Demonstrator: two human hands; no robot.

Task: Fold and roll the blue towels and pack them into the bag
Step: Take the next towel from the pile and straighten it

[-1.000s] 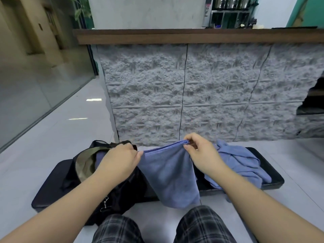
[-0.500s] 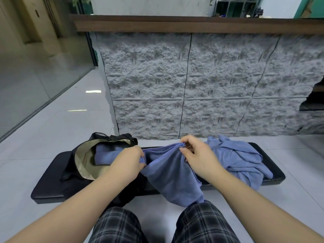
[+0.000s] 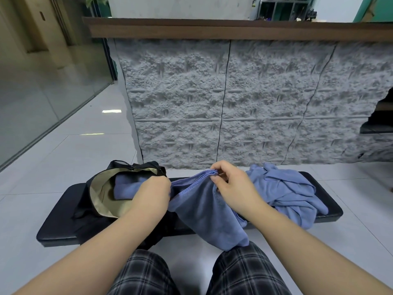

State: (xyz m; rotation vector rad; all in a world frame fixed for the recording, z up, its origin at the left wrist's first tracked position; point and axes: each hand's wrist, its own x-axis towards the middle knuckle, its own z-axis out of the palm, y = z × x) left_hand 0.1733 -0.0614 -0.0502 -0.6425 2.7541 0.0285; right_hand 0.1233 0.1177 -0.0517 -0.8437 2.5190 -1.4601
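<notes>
A blue towel (image 3: pixel 204 211) hangs between my hands over the front of a low black bench (image 3: pixel 59 220), its lower end reaching my knees. My left hand (image 3: pixel 152 193) grips its left edge beside the bag. My right hand (image 3: pixel 229 184) pinches the bunched top hem. The black bag (image 3: pixel 100 194) with a tan lining sits open on the bench's left part, and a blue towel (image 3: pixel 125 186) lies inside it. A loose heap of blue towels (image 3: pixel 285 190) rests on the bench's right part.
A rough grey stone-faced counter (image 3: pixel 212 99) with a wooden top stands right behind the bench. Pale tiled floor spreads to the left toward a glass wall (image 3: pixel 32 92). My knees in plaid trousers (image 3: pixel 191 273) are just in front of the bench.
My hands have come closer together, so the towel's stretched top edge now sags and bunches. The view has tilted down, and the bag's open mouth with the towel inside shows more.
</notes>
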